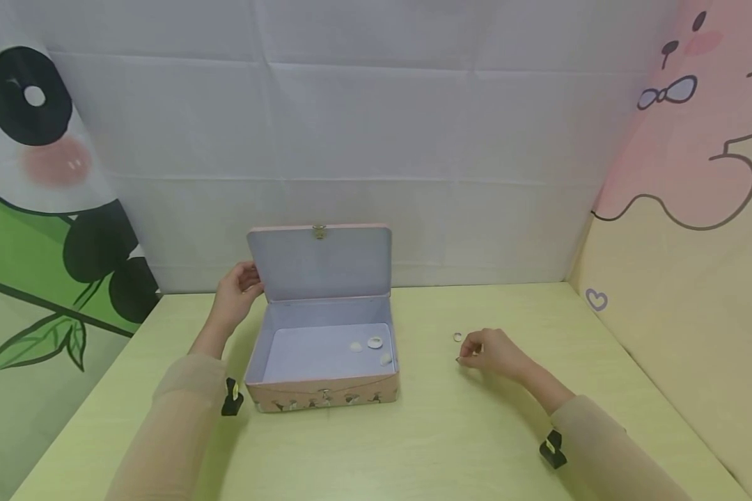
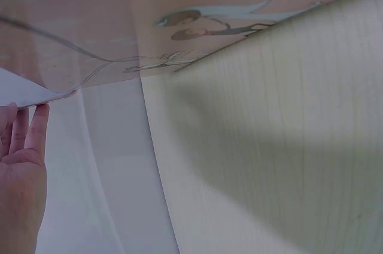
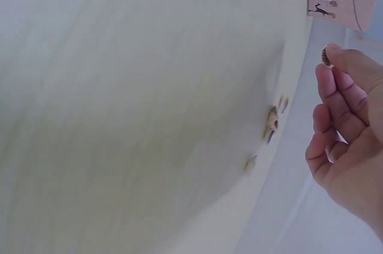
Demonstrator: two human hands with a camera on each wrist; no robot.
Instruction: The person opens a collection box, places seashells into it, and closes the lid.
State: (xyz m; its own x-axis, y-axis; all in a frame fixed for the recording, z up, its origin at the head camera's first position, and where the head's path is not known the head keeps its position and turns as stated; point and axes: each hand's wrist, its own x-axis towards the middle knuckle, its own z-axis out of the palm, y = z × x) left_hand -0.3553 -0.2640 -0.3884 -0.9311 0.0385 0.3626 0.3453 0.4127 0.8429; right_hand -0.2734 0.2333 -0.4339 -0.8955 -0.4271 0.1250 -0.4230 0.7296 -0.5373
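A pink tin box (image 1: pixel 323 400) with printed figures stands with its lid (image 1: pixel 322 264) raised. My left hand (image 1: pixel 235 292) holds the lid by its left edge, thumb and fingers at the rim; the left wrist view shows the hand (image 2: pixel 23 164) there too. Right of the box, my right hand (image 1: pixel 494 353) pinches a small ridged shell (image 3: pixel 326 56) between thumb and forefinger, above the table. Inside the box, toward the right, lie a round white shell (image 1: pixel 374 342) and paler pieces (image 1: pixel 356 346).
Close to the right hand, a small ring-shaped piece (image 1: pixel 457 337) rests on the light wooden table (image 1: pixel 426 445). In the right wrist view, several small shells (image 3: pixel 272 121) lie on the table. A white cloth backdrop (image 1: pixel 363 125) hangs behind, with printed panels at both sides.
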